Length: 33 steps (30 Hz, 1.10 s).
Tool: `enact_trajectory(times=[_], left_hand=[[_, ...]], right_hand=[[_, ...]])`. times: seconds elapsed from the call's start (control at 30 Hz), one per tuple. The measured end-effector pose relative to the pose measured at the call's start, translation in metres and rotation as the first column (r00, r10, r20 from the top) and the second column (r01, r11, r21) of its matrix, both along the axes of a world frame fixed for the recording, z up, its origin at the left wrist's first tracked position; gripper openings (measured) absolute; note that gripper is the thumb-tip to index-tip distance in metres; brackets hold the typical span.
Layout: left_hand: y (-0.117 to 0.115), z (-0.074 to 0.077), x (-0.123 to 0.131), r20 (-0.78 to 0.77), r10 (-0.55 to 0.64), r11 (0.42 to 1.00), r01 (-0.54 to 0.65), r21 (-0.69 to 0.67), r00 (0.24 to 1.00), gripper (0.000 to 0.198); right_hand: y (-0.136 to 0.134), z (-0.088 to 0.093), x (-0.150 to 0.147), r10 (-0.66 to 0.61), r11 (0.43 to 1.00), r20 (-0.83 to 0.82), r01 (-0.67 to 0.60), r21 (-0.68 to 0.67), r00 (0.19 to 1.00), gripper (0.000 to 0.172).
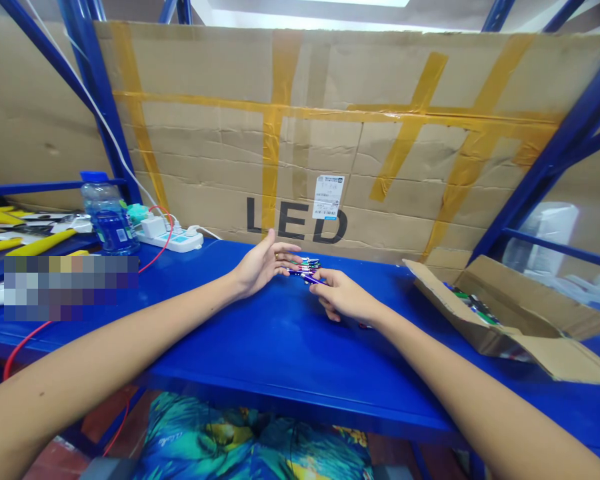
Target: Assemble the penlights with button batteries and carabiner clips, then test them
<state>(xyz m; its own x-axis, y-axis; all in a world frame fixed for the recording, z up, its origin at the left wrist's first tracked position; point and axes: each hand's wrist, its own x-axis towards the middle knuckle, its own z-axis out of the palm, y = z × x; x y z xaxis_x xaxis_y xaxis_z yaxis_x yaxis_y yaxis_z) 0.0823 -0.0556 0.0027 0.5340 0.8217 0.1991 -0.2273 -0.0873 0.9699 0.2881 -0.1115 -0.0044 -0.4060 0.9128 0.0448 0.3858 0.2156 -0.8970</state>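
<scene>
Several coloured pens (pixel 309 264) lie side by side in a small group on the blue table (pixel 260 340), just beyond my hands. My left hand (pixel 267 263) is at the left end of the pens, its palm turned inward, thumb up and fingers apart. A dark blue pen (pixel 314 279) is pinched between the thumb and fingers of my right hand (pixel 343 293), its far end pointing toward my left fingertips. A small reddish item (pixel 365 326) shows partly below my right wrist.
An open cardboard box (pixel 445 313) with pens stands on the right. On the left are a blue-capped bottle (pixel 111 220), a white power strip (pixel 177 241), a red cable (pixel 23 343) and yellow-handled tools (pixel 43 243). A large cardboard sheet (pixel 205 153) rises behind.
</scene>
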Motion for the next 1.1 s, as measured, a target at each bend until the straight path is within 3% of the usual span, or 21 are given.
enact_trajectory(times=[0.87, 1.1], left_hand=[[-0.001, 0.001, 0.0014, 0.007, 0.023, 1.0, -0.022, -0.02, 1.0, 0.073], [0.002, -0.002, 0.0004, 0.036, 0.01, 1.0, -0.01, -0.016, 0.999, 0.072]], right_hand=[[-0.0053, 0.0048, -0.0046, -0.033, 0.998, 0.121, 0.027, 0.05, 0.992, 0.014], [-0.0015, -0.0014, -0.0041, -0.067, 0.996, 0.151, 0.057, 0.071, 0.986, 0.015]])
